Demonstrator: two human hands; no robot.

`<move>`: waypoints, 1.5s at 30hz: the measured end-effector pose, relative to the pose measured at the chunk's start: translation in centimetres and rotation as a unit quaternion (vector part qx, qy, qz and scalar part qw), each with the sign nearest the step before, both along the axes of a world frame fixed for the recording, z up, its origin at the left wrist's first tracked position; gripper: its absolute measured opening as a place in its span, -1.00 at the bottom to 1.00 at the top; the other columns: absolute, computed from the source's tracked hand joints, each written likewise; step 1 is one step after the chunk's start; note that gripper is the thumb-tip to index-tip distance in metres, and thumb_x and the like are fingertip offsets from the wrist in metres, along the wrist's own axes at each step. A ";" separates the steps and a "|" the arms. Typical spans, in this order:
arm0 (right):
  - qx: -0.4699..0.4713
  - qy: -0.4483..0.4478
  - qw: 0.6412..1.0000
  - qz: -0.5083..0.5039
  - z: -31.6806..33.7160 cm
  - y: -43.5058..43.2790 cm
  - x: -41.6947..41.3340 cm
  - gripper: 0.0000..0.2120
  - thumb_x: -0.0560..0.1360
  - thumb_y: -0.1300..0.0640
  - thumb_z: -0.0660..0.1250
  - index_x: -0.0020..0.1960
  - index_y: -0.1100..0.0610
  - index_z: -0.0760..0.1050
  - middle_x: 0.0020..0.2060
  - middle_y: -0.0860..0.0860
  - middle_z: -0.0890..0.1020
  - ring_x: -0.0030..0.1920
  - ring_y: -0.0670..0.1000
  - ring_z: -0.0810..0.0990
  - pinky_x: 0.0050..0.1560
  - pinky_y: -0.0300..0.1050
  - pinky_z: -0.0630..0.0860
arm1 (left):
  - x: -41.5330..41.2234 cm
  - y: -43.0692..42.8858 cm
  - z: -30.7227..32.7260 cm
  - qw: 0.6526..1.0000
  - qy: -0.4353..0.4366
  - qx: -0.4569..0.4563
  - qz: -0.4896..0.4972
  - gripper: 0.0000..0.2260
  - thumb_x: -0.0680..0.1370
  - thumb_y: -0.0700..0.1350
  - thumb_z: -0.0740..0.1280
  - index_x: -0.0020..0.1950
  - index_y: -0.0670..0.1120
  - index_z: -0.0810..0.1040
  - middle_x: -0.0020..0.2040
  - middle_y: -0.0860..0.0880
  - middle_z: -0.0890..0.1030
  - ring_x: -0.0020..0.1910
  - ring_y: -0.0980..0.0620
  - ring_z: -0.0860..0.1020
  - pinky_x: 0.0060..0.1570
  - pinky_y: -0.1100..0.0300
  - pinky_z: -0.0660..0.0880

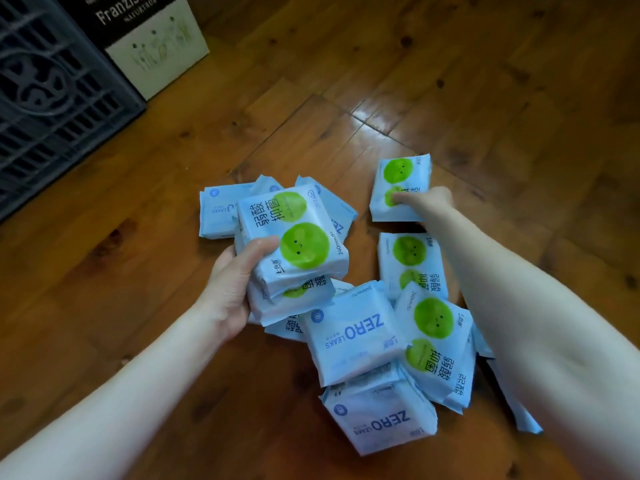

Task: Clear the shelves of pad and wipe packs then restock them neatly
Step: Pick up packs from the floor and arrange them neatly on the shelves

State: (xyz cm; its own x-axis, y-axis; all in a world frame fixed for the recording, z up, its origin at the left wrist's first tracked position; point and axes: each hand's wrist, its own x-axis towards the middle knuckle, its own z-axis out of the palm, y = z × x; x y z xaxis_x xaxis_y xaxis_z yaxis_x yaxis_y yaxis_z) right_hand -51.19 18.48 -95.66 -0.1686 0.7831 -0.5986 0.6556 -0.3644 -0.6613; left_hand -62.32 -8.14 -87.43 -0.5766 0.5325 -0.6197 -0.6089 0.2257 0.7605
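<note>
Several pale blue pad packs lie in a loose heap on the wooden floor (346, 98). Some show green smiley circles, others read "ZERO LEAKS" (353, 332). My left hand (232, 289) grips a small stack of two green-circle packs (294, 244), thumb on the top one, lifted just above the heap. My right hand (427, 204) reaches to the far pack with green circles (401, 178), which lies apart from the pile; its fingers lie on the pack's near half and its thumb is hidden at the pack's edge.
A dark plastic crate (52, 98) stands at the upper left. Beside it sits a cardboard box (156, 46) with printed lettering. Bare wooden floor stretches to the right and behind the heap.
</note>
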 end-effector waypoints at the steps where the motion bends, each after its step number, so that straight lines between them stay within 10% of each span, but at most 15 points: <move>1: -0.001 0.032 0.999 -0.019 0.3 0.0 0.2 -0.59 0.22 -0.03 0.55 -0.06 0.14 0.54 -0.05 0.05 0.63 -0.08 0.06 0.59 -0.10 -0.09 0.54 | 0.2 0.2 -0.1 1.000 -0.001 0.007 0.000 -0.54 0.26 -0.07 0.41 0.16 -0.11 0.55 -0.16 -0.06 0.71 -0.26 0.02 0.67 -0.32 0.11 0.61; 12: -0.189 0.326 0.925 0.053 10.4 -8.9 7.2 -0.85 0.35 -0.08 0.35 -0.18 -0.03 0.62 -0.22 -0.10 0.65 -0.06 -0.01 0.55 0.01 -0.03 0.39 | 3.3 2.1 0.4 0.994 0.030 0.088 -0.056 -0.64 0.30 -0.11 0.40 0.08 -0.11 0.56 -0.12 -0.03 0.70 -0.19 0.05 0.67 -0.21 0.20 0.61; 17: -0.120 0.321 0.935 0.094 11.6 -13.3 7.6 -0.79 0.44 -0.02 0.36 0.05 0.01 0.50 -0.15 -0.06 0.64 -0.20 -0.10 0.58 -0.19 -0.14 0.45 | 4.9 2.6 1.7 0.985 0.034 0.121 -0.119 -0.03 0.10 0.29 0.56 0.36 -0.18 0.41 0.20 -0.17 0.60 0.15 -0.10 0.59 0.02 0.07 0.59; 22: -0.072 0.345 0.927 0.126 12.7 -15.5 7.4 -0.70 0.49 0.03 0.34 0.20 -0.01 0.43 0.12 -0.02 0.62 0.12 -0.05 0.60 0.14 -0.09 0.53 | 5.0 2.1 2.5 0.978 -0.008 0.159 -0.135 -0.07 0.05 0.29 0.58 0.29 -0.17 0.50 0.16 -0.19 0.61 0.11 -0.10 0.61 -0.02 0.09 0.59; 30: -0.070 0.289 0.946 0.126 12.7 -11.5 7.0 -0.72 0.54 -0.18 0.19 0.12 -0.05 0.48 0.03 0.02 0.64 0.05 0.00 0.62 0.03 -0.05 0.48 | 3.0 0.7 2.8 0.950 -0.162 0.220 -0.151 -0.32 -0.01 0.30 0.57 0.03 0.01 0.69 0.08 -0.04 0.67 0.02 -0.01 0.64 -0.01 0.06 0.59; 34: 0.082 0.004 0.993 0.090 7.2 -7.8 7.7 -0.50 0.47 -0.14 0.32 0.17 0.25 0.45 0.00 0.06 0.55 0.03 0.06 0.53 -0.07 -0.13 0.37 | 2.5 1.2 2.8 0.942 -0.182 0.242 -0.147 -0.34 0.02 0.28 0.58 0.04 0.02 0.68 0.08 -0.03 0.66 0.04 -0.01 0.64 0.00 0.07 0.59; 37: 0.019 -0.145 0.978 0.148 4.0 -6.7 8.6 -0.48 0.39 -0.19 0.40 -0.03 0.26 0.40 -0.27 0.07 0.50 -0.30 0.04 0.45 -0.36 -0.13 0.32 | 2.4 1.4 2.6 0.940 -0.178 0.247 -0.156 -0.34 0.04 0.28 0.57 0.06 0.02 0.68 0.09 -0.03 0.66 0.05 -0.01 0.63 -0.01 0.08 0.58; 45: -0.085 -0.049 0.993 0.070 0.2 -6.5 7.0 -0.53 0.13 -0.04 0.61 -0.11 0.21 0.56 -0.25 0.12 0.66 -0.29 0.08 0.61 -0.21 -0.04 0.60 | 1.5 2.0 1.1 0.946 -0.146 0.223 -0.184 -0.34 0.02 0.31 0.57 0.03 0.03 0.69 0.06 -0.02 0.67 0.02 0.02 0.64 -0.03 0.12 0.59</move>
